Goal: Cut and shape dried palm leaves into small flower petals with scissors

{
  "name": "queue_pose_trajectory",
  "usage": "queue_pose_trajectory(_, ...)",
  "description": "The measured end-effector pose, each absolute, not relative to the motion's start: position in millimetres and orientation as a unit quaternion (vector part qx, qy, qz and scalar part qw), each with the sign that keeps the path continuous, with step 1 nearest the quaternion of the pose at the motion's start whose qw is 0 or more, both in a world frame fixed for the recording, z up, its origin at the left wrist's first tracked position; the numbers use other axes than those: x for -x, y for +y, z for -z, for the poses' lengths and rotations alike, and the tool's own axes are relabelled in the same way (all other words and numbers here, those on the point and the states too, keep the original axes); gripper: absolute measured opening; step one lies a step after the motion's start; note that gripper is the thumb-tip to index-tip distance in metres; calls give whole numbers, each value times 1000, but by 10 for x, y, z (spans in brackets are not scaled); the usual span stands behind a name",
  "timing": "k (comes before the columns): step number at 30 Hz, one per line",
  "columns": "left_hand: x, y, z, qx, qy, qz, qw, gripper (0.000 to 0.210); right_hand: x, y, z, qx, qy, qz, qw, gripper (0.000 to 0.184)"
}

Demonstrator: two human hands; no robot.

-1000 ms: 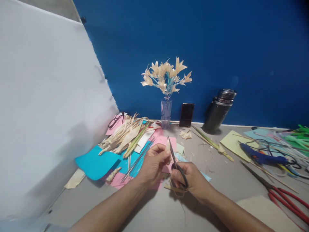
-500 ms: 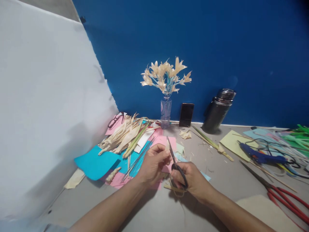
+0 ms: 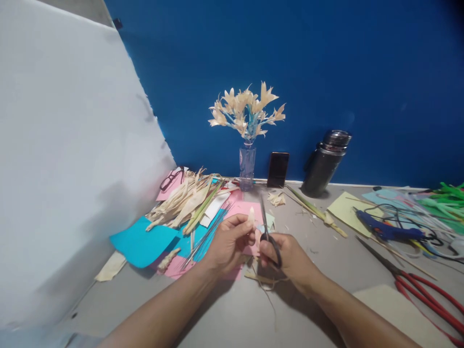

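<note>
Between the thumb and fingers of my left hand (image 3: 232, 241) is a small pale piece of corn husk (image 3: 252, 214), its pointed tip sticking up. My right hand (image 3: 288, 258) is closed round the black handles of a pair of scissors (image 3: 264, 215), blades pointing up and a little blurred. A narrow gap separates the blades from the husk piece. Below both hands, thin husk scraps (image 3: 259, 279) lie on the table. Behind them a clear bottle (image 3: 247, 166) holds a bunch of husk flowers (image 3: 246, 108) on blue stems.
Dried husks (image 3: 186, 198), blue paper (image 3: 143, 241) and thin wires (image 3: 208, 237) lie to the left. On the right are red-handled scissors (image 3: 427, 299), a blue glue gun (image 3: 387, 227) and yellow paper (image 3: 348, 210). A phone (image 3: 278, 169) and a dark flask (image 3: 326, 162) stand against the wall.
The scissors have moved right, away from the husk piece they were against, and my right hand has shifted slightly right. My left hand keeps its hold. The view has shifted a little.
</note>
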State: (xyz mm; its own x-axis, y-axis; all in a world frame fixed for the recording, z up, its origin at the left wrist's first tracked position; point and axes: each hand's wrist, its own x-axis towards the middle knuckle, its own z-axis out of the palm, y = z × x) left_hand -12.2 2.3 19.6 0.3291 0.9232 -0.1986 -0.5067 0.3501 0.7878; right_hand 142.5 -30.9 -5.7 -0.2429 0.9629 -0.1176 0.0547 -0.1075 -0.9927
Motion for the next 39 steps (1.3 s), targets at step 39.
queue_pose_trajectory(39, 117, 28, -173, -355, 369, -504, 696, 22, -1354, -340, 114, 499, -508, -604, 357, 52)
